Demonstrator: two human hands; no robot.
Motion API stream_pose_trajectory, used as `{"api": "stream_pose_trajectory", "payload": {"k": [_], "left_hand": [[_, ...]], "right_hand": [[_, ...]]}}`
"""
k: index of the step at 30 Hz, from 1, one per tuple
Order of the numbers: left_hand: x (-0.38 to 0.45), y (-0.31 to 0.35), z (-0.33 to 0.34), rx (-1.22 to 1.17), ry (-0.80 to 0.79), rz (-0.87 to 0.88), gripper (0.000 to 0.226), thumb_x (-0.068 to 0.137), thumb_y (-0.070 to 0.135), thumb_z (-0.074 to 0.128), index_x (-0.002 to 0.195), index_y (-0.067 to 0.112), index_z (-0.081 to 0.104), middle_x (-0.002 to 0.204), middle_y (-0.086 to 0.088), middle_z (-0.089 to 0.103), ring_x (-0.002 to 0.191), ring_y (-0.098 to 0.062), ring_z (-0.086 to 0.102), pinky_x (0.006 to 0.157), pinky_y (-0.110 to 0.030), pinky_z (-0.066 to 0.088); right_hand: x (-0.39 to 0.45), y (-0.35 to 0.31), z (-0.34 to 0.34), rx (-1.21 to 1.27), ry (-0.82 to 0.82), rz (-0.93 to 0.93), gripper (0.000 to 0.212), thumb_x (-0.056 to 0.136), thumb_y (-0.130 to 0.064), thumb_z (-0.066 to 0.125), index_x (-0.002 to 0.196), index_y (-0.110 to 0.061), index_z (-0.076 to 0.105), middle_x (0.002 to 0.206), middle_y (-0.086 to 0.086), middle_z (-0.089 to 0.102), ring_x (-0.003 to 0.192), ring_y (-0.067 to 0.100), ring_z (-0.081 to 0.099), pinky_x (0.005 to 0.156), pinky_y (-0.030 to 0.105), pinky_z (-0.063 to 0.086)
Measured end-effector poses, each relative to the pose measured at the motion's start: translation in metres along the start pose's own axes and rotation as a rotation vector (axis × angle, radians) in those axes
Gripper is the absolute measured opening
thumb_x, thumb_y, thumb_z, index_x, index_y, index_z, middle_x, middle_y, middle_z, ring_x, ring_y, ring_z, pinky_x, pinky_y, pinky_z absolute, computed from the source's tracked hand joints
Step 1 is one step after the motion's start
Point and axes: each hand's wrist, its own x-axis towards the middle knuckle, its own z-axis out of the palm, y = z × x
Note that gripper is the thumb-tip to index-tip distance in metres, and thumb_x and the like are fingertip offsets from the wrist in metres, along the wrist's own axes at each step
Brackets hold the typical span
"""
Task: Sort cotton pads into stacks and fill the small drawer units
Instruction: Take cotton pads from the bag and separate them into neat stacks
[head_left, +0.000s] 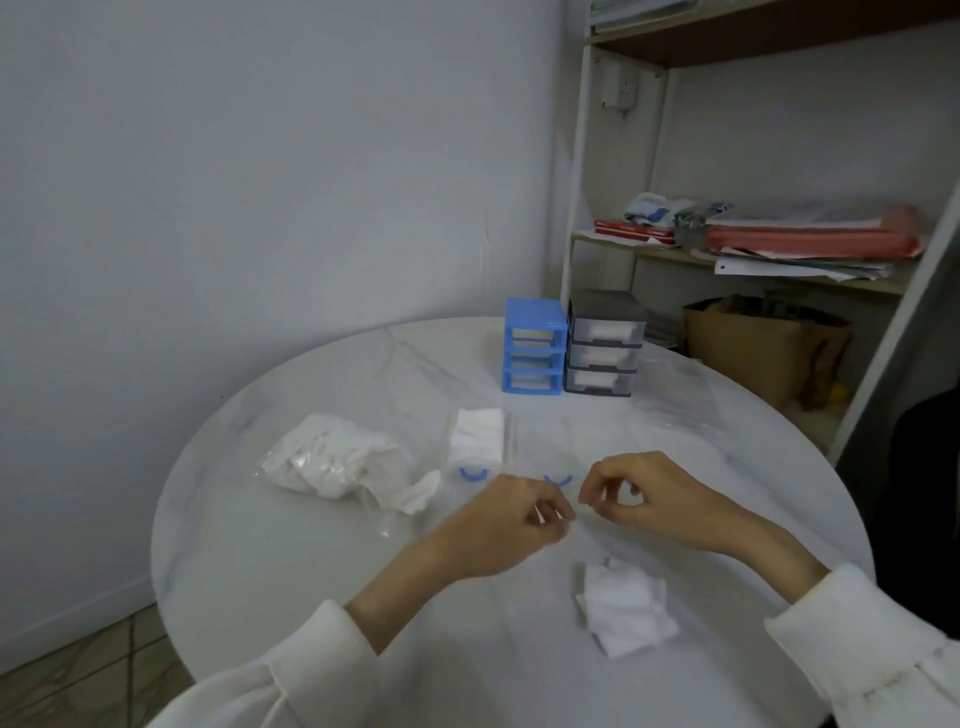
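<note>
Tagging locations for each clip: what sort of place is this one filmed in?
Probably a small home room or office corner, not a workshop: a round white table against a plain wall, an open shelf cluttered with papers and folders, and a brown paper bag below.

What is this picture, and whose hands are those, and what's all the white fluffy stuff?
There is no machine here. A person wears a camera on their head, so you look down at their own two hands over a round white table. The left hand and right hand are close together with fingers curled, seemingly pinching a thin clear plastic bag that is hard to see. The white stuff is cotton pads: a bagful on the left, a neat stack behind the hands, and a loose pile near the person. At the back stand a blue drawer unit and a grey drawer unit.
</note>
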Motion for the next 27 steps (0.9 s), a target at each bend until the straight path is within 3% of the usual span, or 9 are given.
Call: {"api": "stream_pose_trajectory", "payload": {"k": [6,13,17,21,24,27], "left_hand": [[-0.01,0.015,0.026,-0.014,-0.086,-0.01,0.029,0.083,0.037,0.068,0.103,0.016,0.068,0.079,0.015,0.055,0.071,0.001,0.052,0.067,-0.006,0.039],[-0.015,0.026,0.031,0.093,-0.118,0.014,0.038,0.071,0.035,0.08,0.102,0.016,0.067,0.073,0.017,0.049,0.064,0.002,0.049,0.061,-0.008,0.037],[-0.015,0.026,0.035,0.045,-0.151,-0.002,0.022,0.073,0.029,0.078,0.084,0.016,0.064,0.067,0.012,0.051,0.06,-0.002,0.048,0.055,-0.012,0.036],[-0.012,0.023,0.035,0.065,-0.117,0.019,0.018,0.079,0.025,0.073,0.079,0.02,0.056,0.076,0.005,0.054,0.07,-0.01,0.051,0.065,-0.022,0.042],[-0.007,0.019,0.033,-0.129,0.001,-0.03,0.021,0.081,0.016,0.072,0.074,0.019,0.052,0.072,0.004,0.054,0.063,-0.008,0.049,0.06,-0.017,0.041],[0.001,0.017,0.026,-0.391,0.066,-0.098,0.02,0.08,0.004,0.071,0.077,0.016,0.055,0.071,0.0,0.058,0.062,-0.008,0.055,0.059,-0.011,0.044]], "right_hand": [[-0.038,0.001,0.002,0.101,-0.156,0.1,0.006,0.086,-0.024,0.066,0.09,-0.024,0.07,0.086,-0.011,0.066,0.074,-0.003,0.055,0.069,0.01,0.041],[-0.06,-0.005,0.008,0.075,-0.131,0.17,0.032,0.075,-0.032,0.077,0.104,-0.028,0.065,0.093,-0.011,0.064,0.082,0.0,0.056,0.073,0.009,0.041],[-0.066,-0.004,0.013,0.048,-0.122,0.209,0.018,0.077,-0.031,0.074,0.091,-0.02,0.069,0.087,-0.004,0.066,0.076,0.003,0.055,0.067,0.011,0.041],[-0.069,-0.003,0.018,0.082,-0.064,0.185,0.011,0.083,-0.03,0.068,0.079,-0.022,0.063,0.077,-0.008,0.061,0.071,0.001,0.052,0.066,0.014,0.041],[-0.064,-0.003,0.018,0.178,0.075,0.192,0.016,0.085,-0.023,0.068,0.077,-0.015,0.056,0.068,-0.009,0.057,0.062,0.002,0.049,0.062,0.018,0.04],[-0.054,-0.004,0.015,0.328,0.183,0.209,0.013,0.086,-0.014,0.066,0.094,-0.012,0.056,0.078,0.006,0.066,0.065,0.011,0.058,0.062,0.024,0.049]]}}
